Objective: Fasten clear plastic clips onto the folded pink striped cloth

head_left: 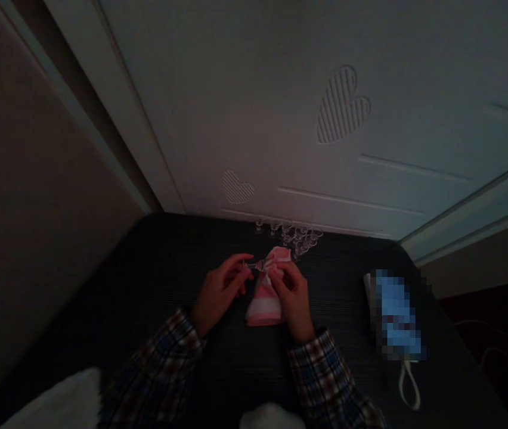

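Note:
My left hand pinches one end of a small clear piece that looks like a tiny stemmed cup; its exact kind is hard to make out in the dim light. My right hand is closed on a pink and white cloth, with fingers and cloth at the other end of the clear piece. The lower part of the cloth hangs or lies toward me over the dark table. Just beyond the hands stands a cluster of several similar small clear pieces.
The black table has rounded corners and meets a white panel with heart reliefs at the back. On the right lies a blurred blue-screened device with a white strap loop. White fluffy material shows at the bottom edge.

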Motion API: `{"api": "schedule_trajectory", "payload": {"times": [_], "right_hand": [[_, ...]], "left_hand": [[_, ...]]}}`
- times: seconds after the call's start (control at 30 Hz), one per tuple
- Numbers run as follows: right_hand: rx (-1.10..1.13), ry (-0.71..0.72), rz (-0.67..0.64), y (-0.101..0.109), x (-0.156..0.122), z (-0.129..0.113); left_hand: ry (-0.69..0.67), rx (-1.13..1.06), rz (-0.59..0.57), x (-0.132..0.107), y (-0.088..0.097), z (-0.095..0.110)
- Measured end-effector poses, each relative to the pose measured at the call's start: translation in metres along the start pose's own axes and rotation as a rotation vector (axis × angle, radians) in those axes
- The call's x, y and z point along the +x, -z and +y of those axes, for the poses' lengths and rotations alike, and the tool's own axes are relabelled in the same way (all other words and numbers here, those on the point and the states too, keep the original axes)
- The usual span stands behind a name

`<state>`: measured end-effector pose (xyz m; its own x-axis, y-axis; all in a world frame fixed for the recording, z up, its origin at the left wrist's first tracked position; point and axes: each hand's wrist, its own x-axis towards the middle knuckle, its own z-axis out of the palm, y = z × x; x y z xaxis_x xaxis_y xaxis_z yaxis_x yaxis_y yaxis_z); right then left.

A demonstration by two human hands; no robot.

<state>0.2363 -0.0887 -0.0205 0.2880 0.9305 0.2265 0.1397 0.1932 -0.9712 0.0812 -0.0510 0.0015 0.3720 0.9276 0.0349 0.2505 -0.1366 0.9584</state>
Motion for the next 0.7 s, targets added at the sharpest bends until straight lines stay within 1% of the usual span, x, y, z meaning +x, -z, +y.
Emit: {"api": "schedule_trajectory", "payload": {"times": [0.27, 0.5, 0.7], "right_hand": [[-0.01, -0.009, 0.02, 0.002, -0.0005, -0.0002], [0.02, 0.011, 0.007, 0.0004, -0.0003, -0.0025], [-0.002, 0.035, 0.003, 0.0, -0.0006, -0.0028]], "left_hand": [[-0.002, -0.012, -0.062, 0.0006, -0.0002, -0.003], [-0.009, 0.027, -0.046, 0.0012, 0.0, -0.0052], [-0.002, 0.042, -0.033, 0.0018, 0.0, -0.0079]]}}
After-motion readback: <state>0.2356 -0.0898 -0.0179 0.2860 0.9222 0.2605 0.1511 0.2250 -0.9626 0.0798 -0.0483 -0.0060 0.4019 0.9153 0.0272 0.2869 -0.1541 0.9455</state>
